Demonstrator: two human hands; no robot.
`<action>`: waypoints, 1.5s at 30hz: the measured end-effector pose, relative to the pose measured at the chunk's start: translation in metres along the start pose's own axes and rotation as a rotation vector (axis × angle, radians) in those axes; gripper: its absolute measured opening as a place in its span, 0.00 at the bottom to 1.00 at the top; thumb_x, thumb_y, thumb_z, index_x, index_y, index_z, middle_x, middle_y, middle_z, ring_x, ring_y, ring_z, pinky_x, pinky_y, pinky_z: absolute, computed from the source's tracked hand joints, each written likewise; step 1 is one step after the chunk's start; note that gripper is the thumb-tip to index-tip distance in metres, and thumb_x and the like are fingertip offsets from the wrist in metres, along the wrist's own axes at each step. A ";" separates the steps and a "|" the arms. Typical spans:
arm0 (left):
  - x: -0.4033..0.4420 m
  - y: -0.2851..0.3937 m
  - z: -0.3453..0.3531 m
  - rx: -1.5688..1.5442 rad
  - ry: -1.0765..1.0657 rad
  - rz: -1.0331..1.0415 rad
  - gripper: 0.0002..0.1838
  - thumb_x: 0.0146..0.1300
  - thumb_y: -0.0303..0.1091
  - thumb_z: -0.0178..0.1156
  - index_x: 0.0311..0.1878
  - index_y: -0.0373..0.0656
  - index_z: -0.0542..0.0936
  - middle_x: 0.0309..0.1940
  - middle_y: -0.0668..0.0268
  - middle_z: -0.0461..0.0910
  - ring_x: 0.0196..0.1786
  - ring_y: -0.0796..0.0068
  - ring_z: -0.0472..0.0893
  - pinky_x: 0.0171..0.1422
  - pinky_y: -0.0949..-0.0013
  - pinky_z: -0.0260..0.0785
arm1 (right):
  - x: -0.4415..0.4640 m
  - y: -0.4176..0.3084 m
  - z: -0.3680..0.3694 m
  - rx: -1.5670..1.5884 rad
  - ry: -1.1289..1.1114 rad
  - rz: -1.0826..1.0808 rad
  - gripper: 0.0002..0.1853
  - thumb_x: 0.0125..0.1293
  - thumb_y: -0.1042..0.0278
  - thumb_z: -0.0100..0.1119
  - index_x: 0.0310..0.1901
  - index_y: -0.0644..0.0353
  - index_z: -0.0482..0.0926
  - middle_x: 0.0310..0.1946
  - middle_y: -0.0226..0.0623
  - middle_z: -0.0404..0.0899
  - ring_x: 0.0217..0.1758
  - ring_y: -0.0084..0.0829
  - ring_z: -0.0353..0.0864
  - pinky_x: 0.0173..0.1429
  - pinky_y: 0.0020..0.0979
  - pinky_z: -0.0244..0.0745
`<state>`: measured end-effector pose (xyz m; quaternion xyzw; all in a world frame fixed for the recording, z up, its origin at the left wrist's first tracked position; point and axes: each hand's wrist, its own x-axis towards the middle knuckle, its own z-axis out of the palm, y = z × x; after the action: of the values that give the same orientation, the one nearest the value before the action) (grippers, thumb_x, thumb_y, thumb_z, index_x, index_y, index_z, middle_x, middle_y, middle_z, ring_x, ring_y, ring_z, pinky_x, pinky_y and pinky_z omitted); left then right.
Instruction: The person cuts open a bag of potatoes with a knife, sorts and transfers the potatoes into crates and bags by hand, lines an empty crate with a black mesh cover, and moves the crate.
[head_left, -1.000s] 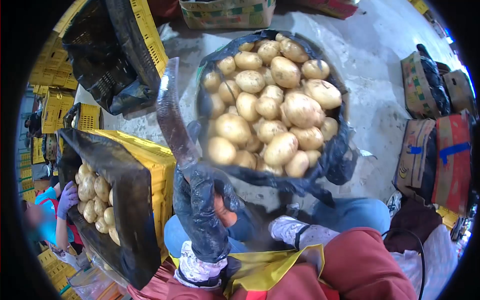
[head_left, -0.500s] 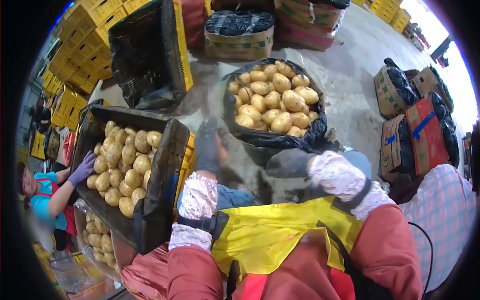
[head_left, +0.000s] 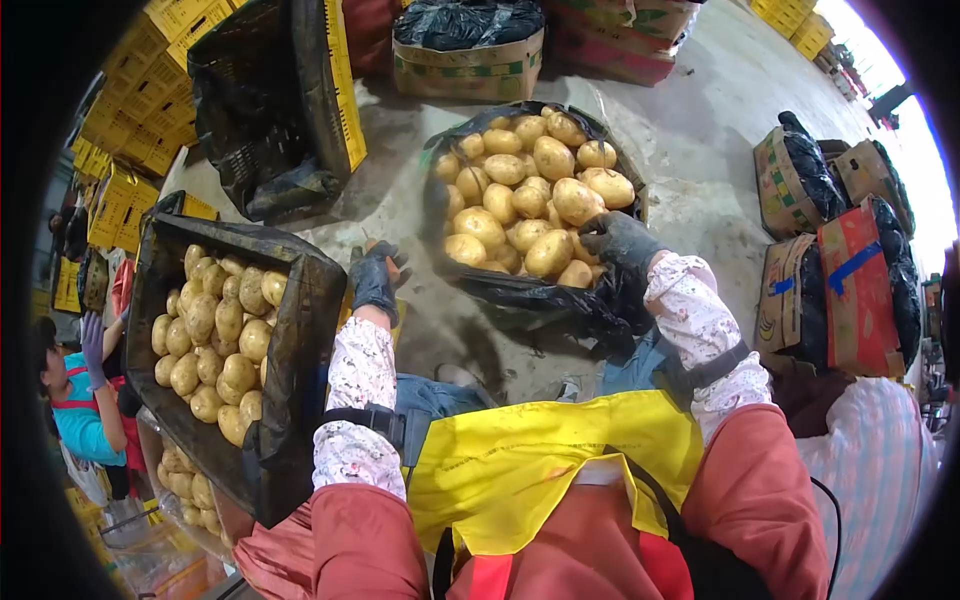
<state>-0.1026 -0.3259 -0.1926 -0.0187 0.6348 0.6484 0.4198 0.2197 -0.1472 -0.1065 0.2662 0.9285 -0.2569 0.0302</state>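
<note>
My left hand (head_left: 375,278), in a dark glove, hovers between the crate and the round container. Its fingers are curled around something too small to make out. My right hand (head_left: 622,243), also in a dark glove, rests with its fingers apart at the right side of the potato pile (head_left: 530,200), touching the potatoes there. Black plastic (head_left: 535,295) lines the container holding them. On my left, a tilted crate with a dark lining (head_left: 290,350) holds more potatoes (head_left: 222,330).
At the far left is a co-worker (head_left: 88,400) with a purple glove. Behind the crate stands another dark-lined yellow crate (head_left: 345,85). Cardboard boxes stand at the back (head_left: 470,70) and at the right (head_left: 862,285). Yellow crates (head_left: 150,100) are stacked at the upper left.
The curved blade seen earlier in my left hand no longer shows clearly. My right hand has moved up onto the potatoes' right side. The co-worker's gloved hand has left the crate's potatoes.
</note>
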 end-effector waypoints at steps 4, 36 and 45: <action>0.026 -0.019 -0.015 0.261 0.104 0.148 0.41 0.58 0.36 0.60 0.73 0.50 0.52 0.53 0.58 0.73 0.47 0.67 0.76 0.44 0.59 0.73 | 0.025 0.018 0.025 0.409 0.059 0.170 0.23 0.54 0.57 0.64 0.51 0.59 0.78 0.45 0.41 0.81 0.47 0.32 0.79 0.54 0.33 0.73; -0.152 0.003 0.085 0.109 -0.689 0.466 0.35 0.62 0.29 0.61 0.69 0.34 0.55 0.62 0.56 0.65 0.62 0.68 0.68 0.66 0.67 0.63 | 0.002 -0.095 0.000 1.840 -0.024 0.330 0.26 0.70 0.54 0.50 0.64 0.60 0.64 0.58 0.36 0.71 0.59 0.28 0.71 0.66 0.29 0.66; -0.160 0.009 0.088 0.107 -0.770 0.567 0.35 0.61 0.22 0.60 0.70 0.40 0.56 0.65 0.57 0.62 0.64 0.68 0.66 0.68 0.66 0.62 | -0.018 -0.096 -0.016 1.921 -0.048 0.084 0.26 0.65 0.61 0.58 0.60 0.65 0.66 0.56 0.40 0.72 0.59 0.34 0.72 0.66 0.34 0.67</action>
<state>0.0405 -0.3339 -0.0796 0.4179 0.4458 0.6637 0.4314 0.1878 -0.2174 -0.0446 0.2048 0.3105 -0.9121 -0.1726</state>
